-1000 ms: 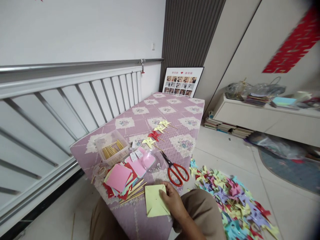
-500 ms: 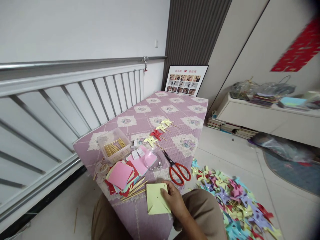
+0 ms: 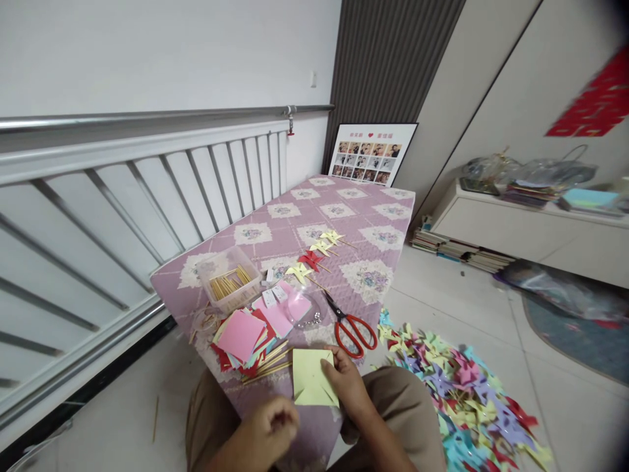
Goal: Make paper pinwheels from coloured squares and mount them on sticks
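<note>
Pale yellow paper square [image 3: 310, 380], slits near its lower corners, at the near end of the table [image 3: 322, 436]. Head view: right hand [image 3: 346, 383] has it by the right edge, grip closed, thumb on top; can't tell if the square touches the table. Left hand [image 3: 275, 423] is nearer and to the left, fingers loosely curled, blurred; can't tell whether that grip has anything. Thin sticks [image 3: 268, 364] just left of the square, coloured paper stack [image 3: 240, 335] next, then clear box [image 3: 244, 299]. Red-handled scissors [image 3: 340, 315] beyond right hand. Four pinwheels [image 3: 310, 259] in a row farther up; pinwheel heap [image 3: 466, 393] on floor, right.
</note>
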A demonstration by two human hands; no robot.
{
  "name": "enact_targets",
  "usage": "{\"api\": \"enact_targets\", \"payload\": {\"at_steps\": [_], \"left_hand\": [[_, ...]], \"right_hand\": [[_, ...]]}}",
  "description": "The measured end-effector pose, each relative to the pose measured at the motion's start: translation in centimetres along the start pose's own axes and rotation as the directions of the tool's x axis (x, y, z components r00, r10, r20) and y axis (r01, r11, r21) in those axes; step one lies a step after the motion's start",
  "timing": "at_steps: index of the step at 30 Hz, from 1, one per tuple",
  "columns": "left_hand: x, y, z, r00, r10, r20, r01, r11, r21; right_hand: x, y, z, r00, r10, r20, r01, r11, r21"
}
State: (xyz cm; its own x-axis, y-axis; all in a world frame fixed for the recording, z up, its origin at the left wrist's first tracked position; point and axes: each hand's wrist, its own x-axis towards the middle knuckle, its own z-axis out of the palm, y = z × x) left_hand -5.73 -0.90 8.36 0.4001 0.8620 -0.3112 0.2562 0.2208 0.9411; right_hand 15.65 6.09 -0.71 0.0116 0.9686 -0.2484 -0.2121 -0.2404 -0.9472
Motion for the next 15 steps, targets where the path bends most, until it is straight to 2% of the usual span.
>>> {"api": "enact_targets", "payload": {"at_steps": [1, 2, 4, 5, 6, 11, 15], "left_hand": [[1.3, -1.0, 0.2, 0.987, -0.062, -0.151, 0.053, 0.996, -0.067], [2.5, -2.0, 0.5, 0.962, -0.118, -0.247, 0.078, 0.983, -0.168], [4.4, -3.6, 1.1, 0.909, -0.254, -0.329, 0.106, 0.907, -0.408], [5.1, -4.2, 1.3, 0.896, -0.316, -0.312, 0.119, 0.848, -0.516], [5.6, -4.5, 1.6, 0.902, -0.340, -0.265, 0.129, 0.800, -0.586], [7.2, -4.1, 2.7, 0.967, -0.253, -0.016, 0.157, 0.646, -0.747], [8.5, -4.0, 3.3, 0.973, -0.227, 0.052, 0.174, 0.559, -0.811]], "right_hand": [[0.0, -0.2, 0.0, 1.000, 0.025, -0.003, -0.025, 0.999, 0.040], [0.0, -0.4, 0.0, 0.999, 0.048, -0.005, -0.047, 0.995, 0.086], [-0.1, -0.9, -0.1, 0.997, 0.076, -0.007, -0.074, 0.983, 0.168], [-0.1, -1.1, -0.2, 0.997, 0.082, -0.009, -0.078, 0.978, 0.193], [-0.1, -1.2, -0.2, 0.997, 0.082, -0.011, -0.078, 0.976, 0.205], [-0.4, -0.9, 0.1, 0.998, 0.068, 0.003, -0.068, 0.987, 0.145], [-0.7, -0.3, 0.5, 0.999, 0.024, 0.021, -0.024, 1.000, 0.004]]}}
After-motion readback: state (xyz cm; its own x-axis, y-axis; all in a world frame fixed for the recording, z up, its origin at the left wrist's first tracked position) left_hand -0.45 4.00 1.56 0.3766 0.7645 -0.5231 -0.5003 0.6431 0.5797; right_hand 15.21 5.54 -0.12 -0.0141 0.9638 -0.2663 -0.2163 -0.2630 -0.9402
